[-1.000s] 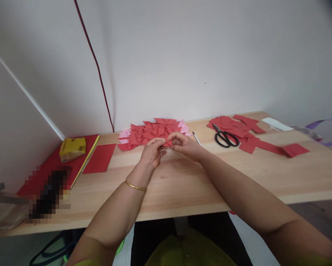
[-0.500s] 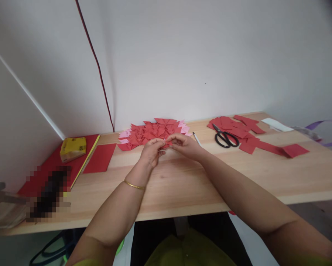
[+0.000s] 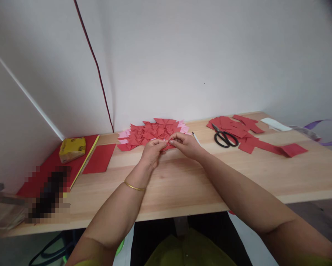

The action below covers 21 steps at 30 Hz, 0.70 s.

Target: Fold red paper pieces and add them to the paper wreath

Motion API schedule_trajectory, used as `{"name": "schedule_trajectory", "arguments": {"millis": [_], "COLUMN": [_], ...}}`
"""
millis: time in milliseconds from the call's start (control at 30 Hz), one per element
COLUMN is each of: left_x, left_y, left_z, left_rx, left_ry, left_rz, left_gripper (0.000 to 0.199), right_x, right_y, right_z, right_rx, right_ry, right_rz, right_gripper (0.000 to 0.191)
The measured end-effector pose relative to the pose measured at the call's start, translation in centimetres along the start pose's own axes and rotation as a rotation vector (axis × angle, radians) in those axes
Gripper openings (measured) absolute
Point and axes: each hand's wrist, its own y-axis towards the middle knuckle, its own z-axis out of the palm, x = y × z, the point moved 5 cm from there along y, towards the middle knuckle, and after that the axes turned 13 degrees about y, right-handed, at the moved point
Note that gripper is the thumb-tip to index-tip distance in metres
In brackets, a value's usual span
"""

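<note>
Head view: left hand (image 3: 151,151) and right hand (image 3: 184,144) meet mid-surface, just on the near side of the paper pile. Both are narrow, thumb and fingers closed in a pinch on one small red paper piece (image 3: 170,147), which sits btwn the fingertips, mostly hidden by them; exact fold can't be told. Two-sided pinch prob. b/c the piece is small & thin: one hand steadies, the other works the edge. Wrists kept low, near the wooden surface (image 3: 182,192), prob. for support. Gold bangle (image 3: 134,186) on L wrist

Right behind the hands, by the wall (image 3: 182,66): pile of folded red paper pieces (image 3: 142,135), w/ pink paper pieces (image 3: 184,126) at its L & R ends. Prob. pushed back there to leave the near part for the hands

R of pile: white pen (image 3: 195,138), dark tip toward the wall, near the R hand. Further R, black-handled scissors (image 3: 226,140) lie partly on flat red paper slips (image 3: 238,129), seemingly within R-hand reach & maybe weighing slips down. White strip (image 3: 276,124) beyond, nr the surface's far R

L side: red paper rectangle (image 3: 99,159) flat, next to a larger red sheet w/ yellow edge (image 3: 92,142); yellow packet (image 3: 72,149) rests on that sheet, perhaps parked there, out of the way. Dark item (image 3: 51,194) nr the front L is pixelated, can't ID
</note>
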Motion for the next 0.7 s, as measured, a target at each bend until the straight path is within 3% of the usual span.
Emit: {"name": "schedule_trajectory", "arguments": {"millis": [200, 400, 700], "left_x": [-0.8, -1.1, -2.2], "left_y": [-0.3, -0.3, -0.8], "left_z": [-0.1, 0.0, -0.3], "left_rx": [-0.099, -0.054, -0.127], "left_ry": [0.316, 0.394, 0.635], "left_rz": [0.210, 0.313, 0.478], "left_gripper": [0.013, 0.014, 0.014], "right_x": [1.3, 0.9, 0.7], "right_y": [-0.4, -0.2, -0.1], "right_z": [0.3, -0.1, 0.1], "right_rx": [-0.040, -0.061, -0.074], "right_ry": [-0.102, -0.111, 0.021], "right_rz": [-0.003, -0.016, -0.030], "right_gripper": [0.010, 0.010, 0.012]}}
